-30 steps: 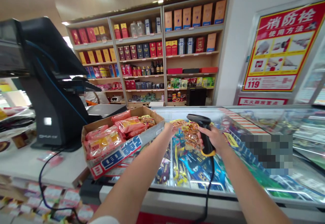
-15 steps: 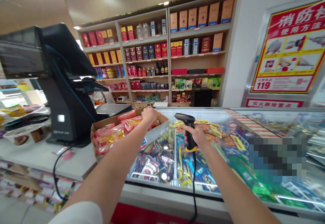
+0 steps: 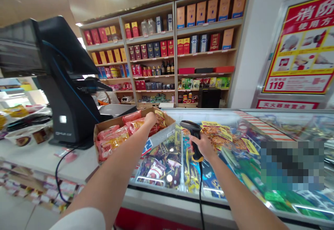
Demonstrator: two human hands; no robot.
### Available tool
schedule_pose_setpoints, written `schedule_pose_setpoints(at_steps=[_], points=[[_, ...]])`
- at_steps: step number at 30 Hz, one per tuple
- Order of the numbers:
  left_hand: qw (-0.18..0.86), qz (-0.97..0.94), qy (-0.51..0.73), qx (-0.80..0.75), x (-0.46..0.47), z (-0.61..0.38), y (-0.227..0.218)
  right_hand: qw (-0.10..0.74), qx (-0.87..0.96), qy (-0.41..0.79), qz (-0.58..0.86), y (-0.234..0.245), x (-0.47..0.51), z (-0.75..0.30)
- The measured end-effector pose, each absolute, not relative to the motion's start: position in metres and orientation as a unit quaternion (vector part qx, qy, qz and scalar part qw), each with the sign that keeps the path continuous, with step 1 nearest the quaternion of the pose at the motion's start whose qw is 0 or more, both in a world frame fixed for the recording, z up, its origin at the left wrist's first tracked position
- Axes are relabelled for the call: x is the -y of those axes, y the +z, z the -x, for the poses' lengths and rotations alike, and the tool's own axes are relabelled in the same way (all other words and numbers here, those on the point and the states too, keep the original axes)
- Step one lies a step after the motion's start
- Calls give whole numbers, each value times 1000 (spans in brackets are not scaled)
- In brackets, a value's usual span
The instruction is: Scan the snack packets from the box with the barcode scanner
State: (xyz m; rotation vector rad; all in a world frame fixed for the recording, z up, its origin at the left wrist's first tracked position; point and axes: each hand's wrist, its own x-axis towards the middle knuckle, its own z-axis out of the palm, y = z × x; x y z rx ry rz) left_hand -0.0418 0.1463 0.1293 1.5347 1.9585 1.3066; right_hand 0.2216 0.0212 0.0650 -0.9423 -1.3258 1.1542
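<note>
My left hand [image 3: 150, 119] reaches into an open cardboard box [image 3: 164, 132]. Its fingers look closed on a snack packet [image 3: 159, 118] with a yellow label, though the fingertips are mostly hidden. Beside it in the box lie several pink-red snack packets [image 3: 114, 143]. My right hand [image 3: 203, 146] is wrapped around the handle of a black-and-yellow barcode scanner [image 3: 193, 136], held upright above the glass-topped freezer [image 3: 180, 174]. From the scanner's base a black cable [image 3: 200, 195] hangs down. To the right of the scanner, several orange-brown snack packets with yellow labels [image 3: 216, 132] rest on the glass.
A black point-of-sale terminal [image 3: 65, 94] stands on the white counter [image 3: 78, 164] at left. Behind it, a person is partly visible. Tall shelves [image 3: 174, 59] of boxes and bottles line the back. Colourful packaged goods show through the freezer glass; a red poster [image 3: 300, 49] hangs at right.
The yellow-labelled packet beside my left hand now stands higher and shows more plainly above the box edge. My right hand keeps its hold on the scanner. The view has shifted slightly.
</note>
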Motion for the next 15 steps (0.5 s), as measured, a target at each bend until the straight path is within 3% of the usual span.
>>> schedule_pose_setpoints(at_steps=[3, 6, 11, 15], points=[[151, -518, 481, -691, -139, 31, 142, 547, 559, 490, 386, 66, -21, -223], [211, -482, 591, -611, -116, 13, 140, 540, 560, 513, 364, 70, -19, -226], [369, -408, 722, -421, -66, -15, 92, 523, 593, 513, 335, 78, -13, -231], [385, -368, 755, -383, -56, -23, 64, 486, 624, 509, 341, 79, -10, -233]])
